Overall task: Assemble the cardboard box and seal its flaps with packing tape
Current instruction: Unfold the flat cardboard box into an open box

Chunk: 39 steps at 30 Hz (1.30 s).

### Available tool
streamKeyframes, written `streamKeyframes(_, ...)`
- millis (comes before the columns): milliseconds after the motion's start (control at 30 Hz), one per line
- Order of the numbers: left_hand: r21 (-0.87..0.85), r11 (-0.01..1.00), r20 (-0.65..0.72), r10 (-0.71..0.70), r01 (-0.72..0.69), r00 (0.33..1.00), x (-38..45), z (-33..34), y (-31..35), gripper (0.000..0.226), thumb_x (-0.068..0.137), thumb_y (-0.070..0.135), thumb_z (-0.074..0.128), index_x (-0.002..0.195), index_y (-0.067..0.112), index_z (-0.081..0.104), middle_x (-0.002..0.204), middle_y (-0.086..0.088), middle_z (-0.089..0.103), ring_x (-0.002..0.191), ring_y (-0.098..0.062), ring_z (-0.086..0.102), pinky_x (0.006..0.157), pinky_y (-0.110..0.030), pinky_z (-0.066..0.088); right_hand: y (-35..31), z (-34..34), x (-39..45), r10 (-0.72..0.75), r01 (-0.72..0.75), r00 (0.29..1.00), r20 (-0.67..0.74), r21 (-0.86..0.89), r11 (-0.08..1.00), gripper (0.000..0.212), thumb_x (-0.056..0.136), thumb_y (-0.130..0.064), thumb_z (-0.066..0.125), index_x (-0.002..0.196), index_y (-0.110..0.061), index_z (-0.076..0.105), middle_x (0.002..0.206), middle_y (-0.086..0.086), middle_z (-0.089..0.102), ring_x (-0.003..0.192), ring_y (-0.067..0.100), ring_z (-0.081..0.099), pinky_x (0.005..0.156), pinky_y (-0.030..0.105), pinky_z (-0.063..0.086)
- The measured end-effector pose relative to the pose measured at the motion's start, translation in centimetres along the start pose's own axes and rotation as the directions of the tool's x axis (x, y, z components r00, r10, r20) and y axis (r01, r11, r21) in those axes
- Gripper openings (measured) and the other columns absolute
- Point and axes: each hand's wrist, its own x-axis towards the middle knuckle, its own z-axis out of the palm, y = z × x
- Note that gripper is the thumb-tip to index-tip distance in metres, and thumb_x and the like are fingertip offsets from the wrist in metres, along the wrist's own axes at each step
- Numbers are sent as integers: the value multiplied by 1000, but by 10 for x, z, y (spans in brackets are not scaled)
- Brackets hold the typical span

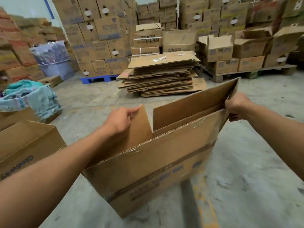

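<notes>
A brown cardboard box [158,165] with blue print and old clear tape on its near wall is held up above the concrete floor, partly opened out, with its top flaps standing up. My left hand [120,120] grips the short end flap at the box's left. My right hand [237,106] pinches the right end, where the long far flap meets the corner. No packing tape roll is in view.
A pile of flattened cartons [162,74] lies on the floor straight ahead. Stacked boxes on pallets [102,38] line the back and right. An open carton [28,143] sits at my left, beside a sack of cloth [31,97].
</notes>
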Motion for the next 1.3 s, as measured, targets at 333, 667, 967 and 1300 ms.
streamKeyframes(333, -66, 968, 17, -242, 243, 970, -21, -9, -28, 41, 96, 32, 41, 135, 39, 53, 125, -8, 67, 112, -34, 60, 90, -40, 51, -13, -38, -39, -17, 85, 981, 195, -343, 936, 16, 93, -1, 44, 107, -7, 46, 105, 26, 60, 83, 44, 67, 55, 49, 60)
streamKeyframes(667, -450, 827, 274, -231, 336, 934, -23, 6, -26, 64, 94, 48, 50, 151, 41, 22, 157, 1, 31, 141, -26, 34, 112, -38, 31, -3, -16, -55, -75, 135, 985, 158, -416, 899, 84, 77, -7, 69, 147, -16, 22, 113, 27, 62, 98, 44, 62, 65, 38, 49)
streamKeyframes(967, -455, 850, 244, -168, 265, 955, 7, 16, -18, 57, 94, 51, 48, 147, 45, 29, 156, 2, 33, 139, -27, 37, 112, -44, 34, 34, -46, -80, -102, 179, 982, 161, -597, 782, 91, 87, -3, 48, 156, -17, -8, 112, 28, 65, 95, 38, 65, 70, 36, 49)
streamKeyframes(1300, -285, 942, 163, -136, 179, 977, 48, 16, -7, 50, 102, 35, 40, 150, 38, 26, 151, -13, 41, 136, -36, 40, 108, -39, 33, 59, -71, -147, -153, 212, 976, 154, -532, 820, 87, 93, -15, 48, 155, -23, -12, 99, 20, 66, 72, 29, 54, 64, 32, 38)
